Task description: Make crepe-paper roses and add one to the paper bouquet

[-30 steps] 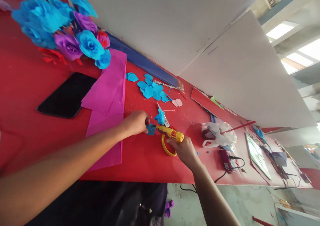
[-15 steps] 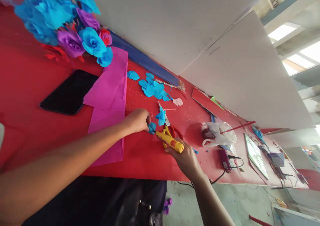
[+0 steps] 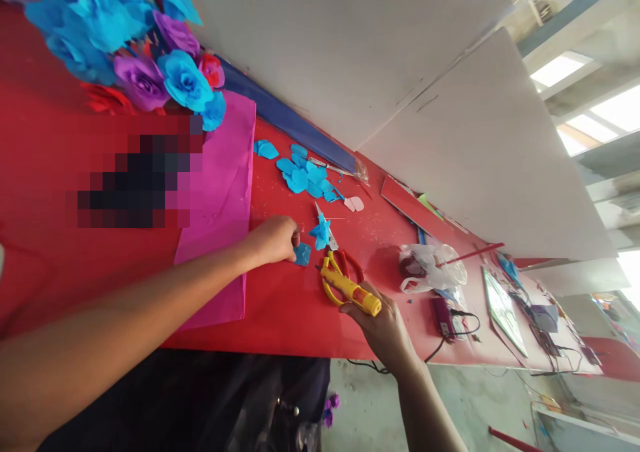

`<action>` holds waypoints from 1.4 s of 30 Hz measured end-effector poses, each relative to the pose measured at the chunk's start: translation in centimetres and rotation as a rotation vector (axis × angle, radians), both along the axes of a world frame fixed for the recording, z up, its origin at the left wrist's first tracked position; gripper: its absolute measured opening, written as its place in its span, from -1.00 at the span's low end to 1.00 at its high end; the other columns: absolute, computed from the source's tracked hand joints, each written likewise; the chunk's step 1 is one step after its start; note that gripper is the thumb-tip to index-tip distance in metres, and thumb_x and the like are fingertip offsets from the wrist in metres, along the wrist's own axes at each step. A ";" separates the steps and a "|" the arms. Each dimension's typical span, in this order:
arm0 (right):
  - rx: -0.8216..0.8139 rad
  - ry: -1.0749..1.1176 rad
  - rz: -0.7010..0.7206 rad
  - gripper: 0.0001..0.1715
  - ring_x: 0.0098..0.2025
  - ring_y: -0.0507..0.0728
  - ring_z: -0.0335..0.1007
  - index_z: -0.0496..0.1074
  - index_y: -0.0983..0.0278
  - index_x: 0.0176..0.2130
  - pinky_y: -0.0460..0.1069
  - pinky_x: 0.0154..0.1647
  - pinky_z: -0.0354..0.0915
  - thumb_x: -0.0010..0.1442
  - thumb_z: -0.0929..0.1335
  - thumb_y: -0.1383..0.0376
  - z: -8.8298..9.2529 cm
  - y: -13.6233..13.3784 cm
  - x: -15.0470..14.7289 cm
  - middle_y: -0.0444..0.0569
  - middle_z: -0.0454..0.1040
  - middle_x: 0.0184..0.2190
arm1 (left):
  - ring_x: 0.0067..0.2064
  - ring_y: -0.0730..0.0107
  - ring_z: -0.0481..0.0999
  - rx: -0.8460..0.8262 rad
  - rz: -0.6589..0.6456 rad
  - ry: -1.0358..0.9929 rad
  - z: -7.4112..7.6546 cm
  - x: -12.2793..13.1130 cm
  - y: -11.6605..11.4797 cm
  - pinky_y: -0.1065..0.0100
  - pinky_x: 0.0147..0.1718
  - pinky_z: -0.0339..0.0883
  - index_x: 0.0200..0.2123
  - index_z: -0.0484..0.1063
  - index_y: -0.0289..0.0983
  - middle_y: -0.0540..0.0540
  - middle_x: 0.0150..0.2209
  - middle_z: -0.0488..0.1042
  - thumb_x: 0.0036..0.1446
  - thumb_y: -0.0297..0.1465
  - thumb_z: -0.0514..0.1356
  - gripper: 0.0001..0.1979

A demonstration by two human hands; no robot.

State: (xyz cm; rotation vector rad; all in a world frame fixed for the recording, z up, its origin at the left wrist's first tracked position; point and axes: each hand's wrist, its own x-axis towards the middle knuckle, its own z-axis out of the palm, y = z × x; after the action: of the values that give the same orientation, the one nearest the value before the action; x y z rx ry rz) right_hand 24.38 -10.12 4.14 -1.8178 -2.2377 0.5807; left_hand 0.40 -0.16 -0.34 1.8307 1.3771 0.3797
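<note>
While in the head view the left hand (image 3: 280, 240) pinches a small blue paper piece (image 3: 303, 255) over the red counter (image 3: 285, 329), the right hand (image 3: 383, 324) grips a yellow glue gun (image 3: 350, 288), near but apart; the step seems gluing, and the next move probably calls for steady fingers

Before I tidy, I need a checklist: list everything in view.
Table: one, red, below
Boards: two, grey, behind
Paper flowers: several, multicoloured, upper left
Pixelated object: one, dark, left
Paper: uncounted, magenta, left
Petals: several, mostly blue, centre
Scissors: one, red-yellow, centre
Glue gun: one, yellow, centre
Piece: one, blue, centre
Bag: one, white, right
Box: one, maroon, right
Clutter: uncounted, mixed, right
Left hand: one, holding piece
Right hand: one, holding glue gun
</note>
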 end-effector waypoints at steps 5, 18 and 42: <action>0.042 -0.004 -0.011 -0.70 -0.51 0.06 0.26 0.36 0.23 -0.38 -0.06 -0.48 0.15 0.15 0.36 0.05 0.0 0.0 -1.0 -0.12 0.39 -0.51 | -0.40 0.36 0.46 -0.006 0.003 0.023 0.1 0.0 0.0 0.42 -0.48 0.15 -0.47 0.48 -0.25 -0.02 -0.45 0.51 -0.26 -0.47 0.29 -0.85; 0.057 -0.053 0.040 -0.66 -0.53 0.07 0.29 0.36 0.21 -0.36 -0.06 -0.52 0.10 0.13 0.36 -0.01 -1.2 -0.1 -1.0 -0.12 0.40 -0.52 | -0.41 0.38 0.44 0.015 0.024 0.011 0.1 0.0 0.0 0.43 -0.48 0.17 -0.50 0.49 -0.23 -0.01 -0.46 0.52 -0.27 -0.47 0.30 -0.86; 0.078 -0.412 -0.136 -0.75 -0.23 0.23 0.40 0.32 0.32 -0.15 0.02 -0.35 0.20 0.22 0.25 0.22 -2.0 7.1 6.0 0.18 0.41 -0.16 | -0.31 0.38 0.46 -0.026 0.251 -0.460 0.4 -1.4 1.1 0.38 -0.30 0.27 -0.41 0.46 -0.23 -0.03 -0.34 0.54 -0.06 -0.24 0.22 -0.82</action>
State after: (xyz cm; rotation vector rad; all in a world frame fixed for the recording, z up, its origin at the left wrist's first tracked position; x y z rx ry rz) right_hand 30.35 -3.00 2.17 -2.1873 -2.3074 0.0953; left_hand -0.96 0.90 0.09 1.4315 1.2740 0.8506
